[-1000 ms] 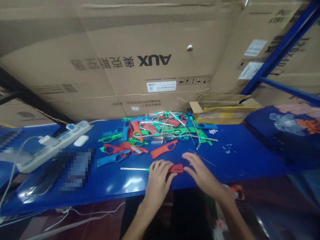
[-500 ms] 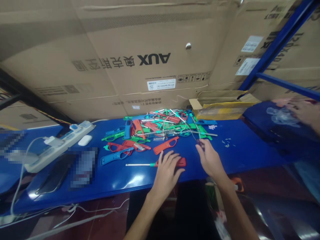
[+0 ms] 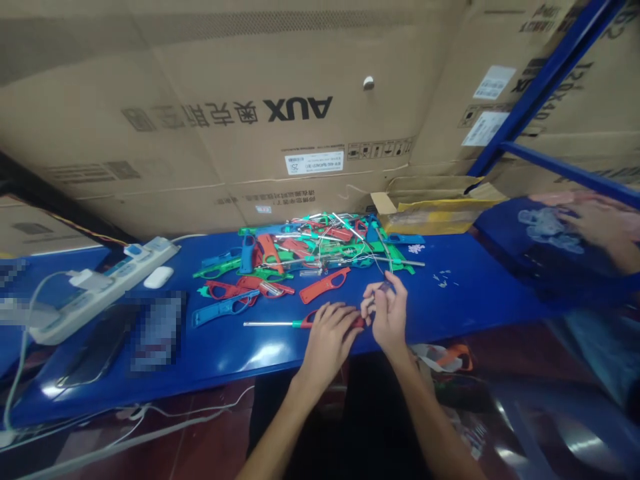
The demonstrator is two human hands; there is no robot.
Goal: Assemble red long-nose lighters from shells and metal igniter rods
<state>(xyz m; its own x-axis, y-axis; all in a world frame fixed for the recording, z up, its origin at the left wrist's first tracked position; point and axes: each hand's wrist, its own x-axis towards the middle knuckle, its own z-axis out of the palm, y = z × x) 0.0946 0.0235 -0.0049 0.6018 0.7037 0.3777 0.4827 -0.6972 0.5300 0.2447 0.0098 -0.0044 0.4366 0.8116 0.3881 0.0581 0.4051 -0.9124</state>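
My left hand (image 3: pixel 327 337) lies over a red plastic handle piece (image 3: pixel 357 323) near the front edge of the blue table (image 3: pixel 240 353), fingers curled down onto it. Just left of it lies a screwdriver (image 3: pixel 273 324) with a green grip and a metal shaft. My right hand (image 3: pixel 387 313) is raised beside the left, its fingers pinched on a small thin part (image 3: pixel 384 287) too small to name. Behind both hands is a pile of red, green and blue plastic handle pieces and metal rods (image 3: pixel 310 257). A loose red handle piece (image 3: pixel 324 285) lies closest to my hands.
A white power strip (image 3: pixel 95 287) with plugs and a white mouse (image 3: pixel 157 277) sit at the left. A torn cardboard box (image 3: pixel 430 213) stands at the back right. Large cardboard cartons (image 3: pixel 280 113) wall the back. Another person's hand (image 3: pixel 595 223) rests at the far right.
My right hand reached up to the edge of the pile, then came back beside the left with something pinched. My left hand stayed on the red piece.
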